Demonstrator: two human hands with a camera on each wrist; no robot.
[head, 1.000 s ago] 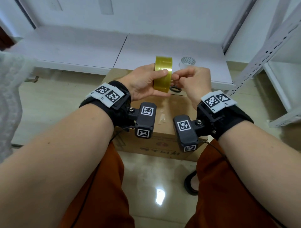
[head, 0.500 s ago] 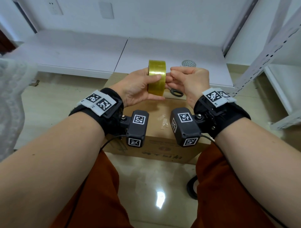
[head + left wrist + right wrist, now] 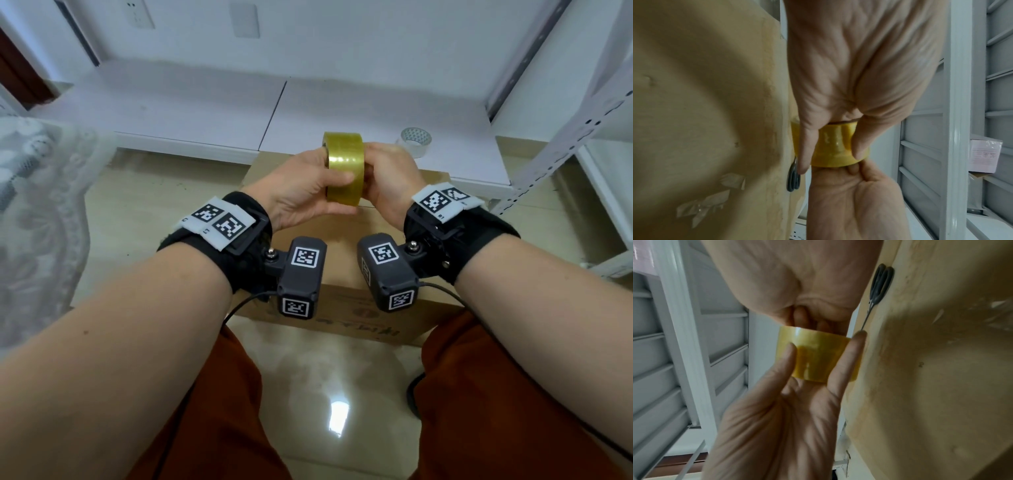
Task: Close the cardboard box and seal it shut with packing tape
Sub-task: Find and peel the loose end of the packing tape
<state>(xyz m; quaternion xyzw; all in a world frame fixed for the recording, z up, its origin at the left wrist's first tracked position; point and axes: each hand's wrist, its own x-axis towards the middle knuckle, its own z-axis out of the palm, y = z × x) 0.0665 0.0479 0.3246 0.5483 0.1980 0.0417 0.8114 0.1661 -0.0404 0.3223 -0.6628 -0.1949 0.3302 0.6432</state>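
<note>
A yellow packing tape roll (image 3: 344,168) is held up on edge over the brown cardboard box (image 3: 346,301), whose top lies flat and closed. My left hand (image 3: 325,178) grips the roll from the left, thumb across its outer band. My right hand (image 3: 375,168) curls against the roll's right side. The left wrist view has my left hand (image 3: 830,146) pinching the roll (image 3: 835,146) between thumb and finger. From the right wrist, my right hand's fingers (image 3: 807,318) lie behind the roll (image 3: 818,356). I cannot see a loose tape end.
Black-handled scissors (image 3: 879,283) lie on the box top beyond the hands. Scraps of clear tape (image 3: 711,206) stick to the lid. A second, clear tape roll (image 3: 415,139) sits on the low white platform (image 3: 205,113). A white metal rack (image 3: 565,137) stands right, lace fabric (image 3: 34,205) left.
The roll has come down and nearer to me. My right hand has gone from picking at the roll's rim with its fingertips to curling against its side.
</note>
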